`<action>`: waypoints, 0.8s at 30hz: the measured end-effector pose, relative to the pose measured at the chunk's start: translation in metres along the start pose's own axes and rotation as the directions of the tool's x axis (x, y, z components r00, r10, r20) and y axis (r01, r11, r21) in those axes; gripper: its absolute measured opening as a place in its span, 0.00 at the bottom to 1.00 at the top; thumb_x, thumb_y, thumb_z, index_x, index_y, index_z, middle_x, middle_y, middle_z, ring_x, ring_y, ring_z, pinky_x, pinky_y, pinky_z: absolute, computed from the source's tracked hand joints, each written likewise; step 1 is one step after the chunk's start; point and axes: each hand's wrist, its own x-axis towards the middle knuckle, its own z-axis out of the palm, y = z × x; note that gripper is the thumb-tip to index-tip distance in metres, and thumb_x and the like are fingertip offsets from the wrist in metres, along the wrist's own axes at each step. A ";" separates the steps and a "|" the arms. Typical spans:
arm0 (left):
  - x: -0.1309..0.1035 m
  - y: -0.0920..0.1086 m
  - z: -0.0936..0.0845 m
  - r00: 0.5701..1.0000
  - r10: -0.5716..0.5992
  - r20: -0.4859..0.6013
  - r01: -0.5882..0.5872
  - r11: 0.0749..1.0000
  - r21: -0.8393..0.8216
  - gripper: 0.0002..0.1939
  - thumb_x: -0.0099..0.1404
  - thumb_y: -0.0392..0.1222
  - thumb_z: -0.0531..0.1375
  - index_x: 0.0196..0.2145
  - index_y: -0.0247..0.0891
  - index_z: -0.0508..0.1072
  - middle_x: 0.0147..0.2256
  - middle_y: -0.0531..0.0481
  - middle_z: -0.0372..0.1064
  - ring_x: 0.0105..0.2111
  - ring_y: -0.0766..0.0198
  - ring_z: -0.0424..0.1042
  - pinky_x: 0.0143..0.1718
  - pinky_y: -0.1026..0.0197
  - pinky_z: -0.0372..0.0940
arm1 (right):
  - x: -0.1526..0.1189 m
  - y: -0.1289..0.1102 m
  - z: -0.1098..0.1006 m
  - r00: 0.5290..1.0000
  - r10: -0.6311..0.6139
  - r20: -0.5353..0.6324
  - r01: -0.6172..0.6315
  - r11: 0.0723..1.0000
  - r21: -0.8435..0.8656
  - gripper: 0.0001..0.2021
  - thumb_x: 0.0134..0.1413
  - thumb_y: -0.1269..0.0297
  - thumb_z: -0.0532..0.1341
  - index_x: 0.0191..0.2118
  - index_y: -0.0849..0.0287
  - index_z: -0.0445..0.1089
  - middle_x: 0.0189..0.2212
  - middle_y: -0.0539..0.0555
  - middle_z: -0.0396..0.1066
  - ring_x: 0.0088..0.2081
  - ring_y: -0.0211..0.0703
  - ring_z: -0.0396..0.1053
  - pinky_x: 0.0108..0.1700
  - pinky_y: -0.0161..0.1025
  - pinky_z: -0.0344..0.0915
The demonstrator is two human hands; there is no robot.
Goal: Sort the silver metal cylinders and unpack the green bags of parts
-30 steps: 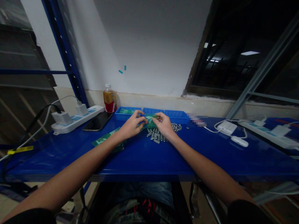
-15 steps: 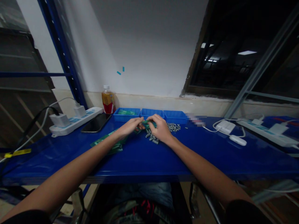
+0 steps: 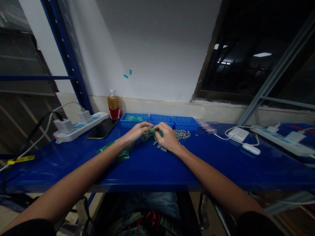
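My left hand (image 3: pixel 138 131) and my right hand (image 3: pixel 166 136) meet over the middle of the blue table (image 3: pixel 152 170). Between their fingertips is a small green plastic bag (image 3: pixel 151 130), pinched from both sides. Small silver metal parts (image 3: pixel 182 134) lie in a loose pile beside and beyond my right hand, with a few nearer ones (image 3: pixel 161 148) below it. Several green bags (image 3: pixel 121 154) with parts inside lie flat by my left forearm, which partly hides them.
Three blue bins (image 3: pixel 184 123) stand along the wall, the left one holding green bags. A bottle (image 3: pixel 114 105), a black phone (image 3: pixel 102 128) and a power strip (image 3: pixel 81 126) are at left. Another power strip (image 3: pixel 283 141), a white adapter (image 3: pixel 237 134) and cables lie at right.
The fingers of both hands have shifted slightly around the green bag, with my left fingers now more arched over it. The view has moved a little.
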 end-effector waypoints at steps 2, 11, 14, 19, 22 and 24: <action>0.002 -0.003 -0.001 0.999 0.028 -0.017 -0.028 1.000 0.009 0.15 0.55 0.43 0.58 0.41 0.36 0.69 0.35 0.48 0.69 0.31 0.65 0.68 0.32 0.62 0.62 | 0.000 0.000 0.001 1.000 -0.010 -0.005 0.010 1.000 -0.026 0.09 0.49 0.77 0.55 0.33 0.58 0.67 0.33 0.54 0.67 0.39 0.45 0.63 0.44 0.41 0.60; 0.007 -0.008 -0.006 0.964 0.241 -0.110 -0.219 0.958 0.184 0.19 0.58 0.40 0.58 0.47 0.35 0.64 0.37 0.47 0.66 0.34 0.64 0.68 0.32 0.63 0.63 | -0.002 0.004 0.007 0.992 0.129 -0.002 -0.128 0.988 -0.088 0.14 0.45 0.74 0.59 0.40 0.59 0.68 0.40 0.57 0.65 0.47 0.50 0.58 0.51 0.46 0.58; 0.002 -0.003 -0.006 0.880 0.465 -0.102 -0.378 0.813 0.443 0.20 0.61 0.38 0.56 0.51 0.36 0.62 0.39 0.45 0.67 0.38 0.61 0.68 0.36 0.60 0.64 | 0.001 0.006 0.011 0.932 0.363 0.011 -0.360 0.922 0.139 0.10 0.49 0.61 0.61 0.37 0.60 0.70 0.37 0.56 0.68 0.45 0.48 0.62 0.49 0.45 0.59; -0.007 0.003 0.000 0.735 0.641 0.223 -0.591 0.443 0.675 0.15 0.61 0.31 0.52 0.44 0.39 0.70 0.41 0.46 0.69 0.43 0.58 0.65 0.48 0.52 0.59 | 0.007 0.008 0.010 0.743 0.615 0.262 -0.599 0.439 0.669 0.23 0.50 0.41 0.55 0.30 0.61 0.69 0.23 0.51 0.67 0.26 0.39 0.66 0.31 0.35 0.62; -0.009 0.003 0.003 0.730 0.614 0.301 -0.624 0.419 0.659 0.17 0.59 0.30 0.53 0.45 0.41 0.71 0.45 0.46 0.67 0.46 0.58 0.64 0.50 0.53 0.58 | 0.008 0.010 0.007 0.740 0.645 0.188 -0.574 0.462 0.676 0.20 0.46 0.45 0.60 0.30 0.60 0.69 0.16 0.46 0.60 0.19 0.35 0.58 0.23 0.32 0.55; -0.009 0.003 0.004 0.765 0.585 0.268 -0.598 0.491 0.634 0.14 0.61 0.36 0.55 0.45 0.40 0.71 0.45 0.45 0.67 0.47 0.57 0.64 0.50 0.53 0.58 | 0.007 0.012 0.005 0.791 0.606 0.083 -0.530 0.612 0.587 0.16 0.50 0.50 0.58 0.32 0.60 0.71 0.15 0.45 0.59 0.18 0.36 0.57 0.23 0.33 0.54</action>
